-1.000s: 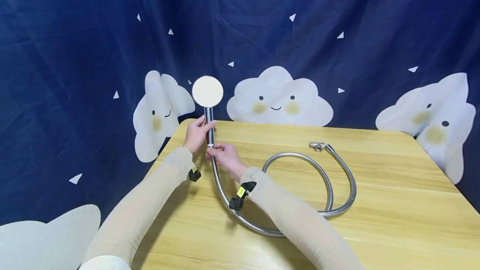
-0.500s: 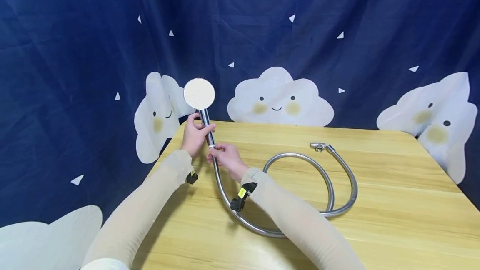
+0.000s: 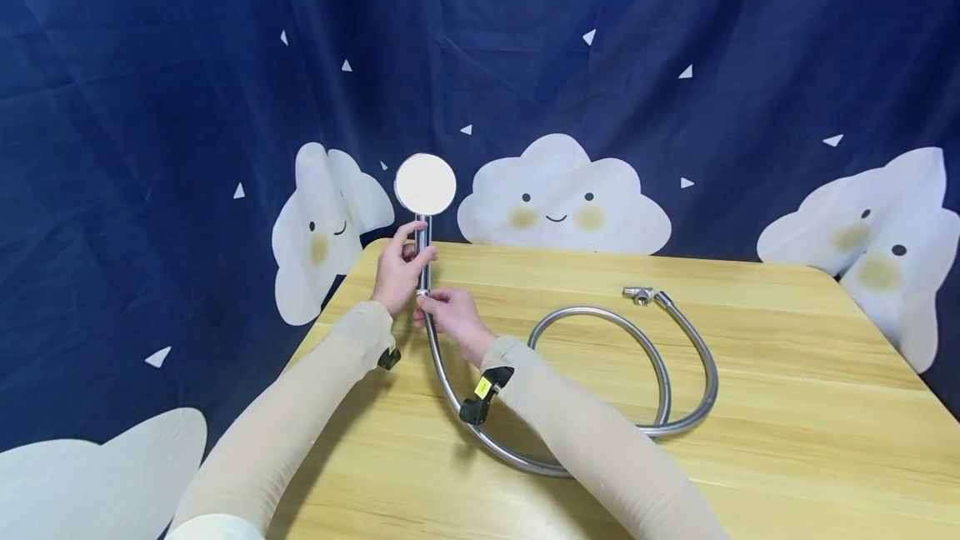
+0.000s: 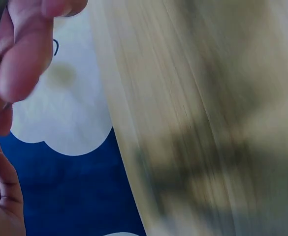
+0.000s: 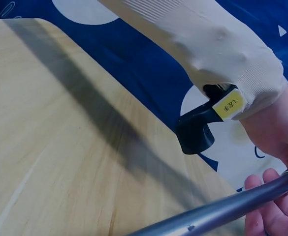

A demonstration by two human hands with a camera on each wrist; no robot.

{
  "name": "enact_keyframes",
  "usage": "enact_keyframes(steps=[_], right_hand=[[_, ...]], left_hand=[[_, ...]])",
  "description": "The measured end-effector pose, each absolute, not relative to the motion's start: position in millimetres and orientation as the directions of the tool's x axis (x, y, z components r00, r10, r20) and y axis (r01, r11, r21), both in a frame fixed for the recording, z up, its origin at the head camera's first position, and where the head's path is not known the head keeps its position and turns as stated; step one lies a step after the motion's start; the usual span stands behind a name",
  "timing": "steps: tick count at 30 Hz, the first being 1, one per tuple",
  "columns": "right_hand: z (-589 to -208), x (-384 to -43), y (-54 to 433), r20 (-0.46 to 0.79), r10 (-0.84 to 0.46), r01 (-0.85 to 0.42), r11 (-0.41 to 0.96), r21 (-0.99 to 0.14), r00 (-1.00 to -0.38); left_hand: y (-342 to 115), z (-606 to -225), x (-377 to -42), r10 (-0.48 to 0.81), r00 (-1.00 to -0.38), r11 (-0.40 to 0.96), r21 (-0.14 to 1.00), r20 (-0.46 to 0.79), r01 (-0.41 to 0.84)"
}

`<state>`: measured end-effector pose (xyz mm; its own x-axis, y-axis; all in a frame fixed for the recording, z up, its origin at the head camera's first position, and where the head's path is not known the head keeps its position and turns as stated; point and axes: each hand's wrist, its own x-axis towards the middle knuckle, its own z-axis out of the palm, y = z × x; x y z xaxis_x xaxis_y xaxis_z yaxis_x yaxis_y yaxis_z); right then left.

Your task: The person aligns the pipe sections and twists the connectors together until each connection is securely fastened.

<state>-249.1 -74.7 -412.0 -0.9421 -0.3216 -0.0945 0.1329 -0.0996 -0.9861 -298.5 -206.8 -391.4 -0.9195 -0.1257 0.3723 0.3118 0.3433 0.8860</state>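
- The left hand point(image 3: 397, 272) is gripping the shower head point(image 3: 425, 184) by its handle point(image 3: 426, 237), thumb and fingers wrapping it; the round face is standing just above those fingers.
- Just below them, the right hand point(image 3: 454, 317) is pinching the hose point(image 3: 517, 462) near its upper end; the slack is looping over the table point(image 3: 787, 357) to the right of those fingers.
- Good work here is probably calling for alignment; left fingers should be holding the handle still, right fingertips turning only at the joint point(image 3: 423, 292), so the hose isn't twisting.

The table point(image 3: 810, 373) gives passage at right — the looped hose point(image 3: 663, 373) blocks its middle.
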Motion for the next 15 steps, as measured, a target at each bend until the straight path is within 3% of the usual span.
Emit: enact_keyframes(steps=[7, 15], right_hand=[[-411.9, -248.1, -75.7, -0.091, -0.298, 0.139, -0.143, -0.980, -0.950], [-410.6, -249.0, -72.3, -0.063, -0.255, 0.094, -0.111, -0.989, -0.965]], left_hand=[[-201.5, -373.2, -281.2, -0.091, -0.900, 0.350, 0.859, 0.427, 0.373], [-202.1, -362.0, -270.6, -0.137, -0.913, 0.342, 0.883, 0.385, 0.322]])
